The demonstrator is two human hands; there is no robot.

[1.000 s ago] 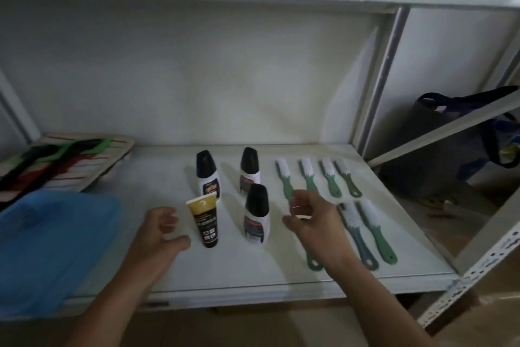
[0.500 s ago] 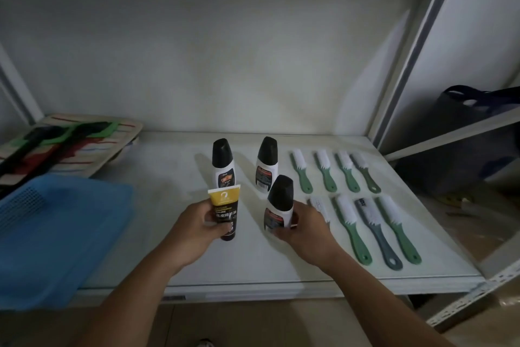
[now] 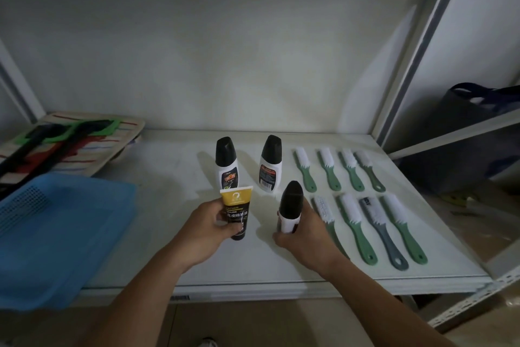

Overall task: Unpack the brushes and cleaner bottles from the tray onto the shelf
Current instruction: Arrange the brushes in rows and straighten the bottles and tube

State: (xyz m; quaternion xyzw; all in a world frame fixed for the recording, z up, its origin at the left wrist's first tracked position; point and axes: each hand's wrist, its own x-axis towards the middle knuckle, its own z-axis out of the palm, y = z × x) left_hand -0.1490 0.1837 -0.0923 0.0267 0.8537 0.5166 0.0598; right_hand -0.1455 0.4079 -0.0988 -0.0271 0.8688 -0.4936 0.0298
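My left hand [image 3: 204, 230] grips a yellow-and-black tube [image 3: 235, 206] standing cap-down on the white shelf [image 3: 168, 200]. My right hand [image 3: 305, 231] is wrapped around a white cleaner bottle with a black cap [image 3: 291, 203], tilted slightly. Two more black-capped bottles [image 3: 226, 162] [image 3: 270, 162] stand upright behind them. To the right lie two rows of brushes: a back row of green-handled ones [image 3: 329, 168] and a front row [image 3: 356, 224] that includes one grey brush [image 3: 380, 228]. The blue tray [image 3: 56, 228] sits at the left, overhanging the shelf's front edge.
A striped board with black, green and red tools [image 3: 64, 141] rests at the back left. A metal upright [image 3: 408, 65] bounds the shelf on the right, with a dark bag [image 3: 472, 110] beyond it. The shelf's front edge [image 3: 281, 289] is near my forearms.
Both hands moved in from open positions and closed, the left on the tube, the right on the front bottle, which now leans a little.
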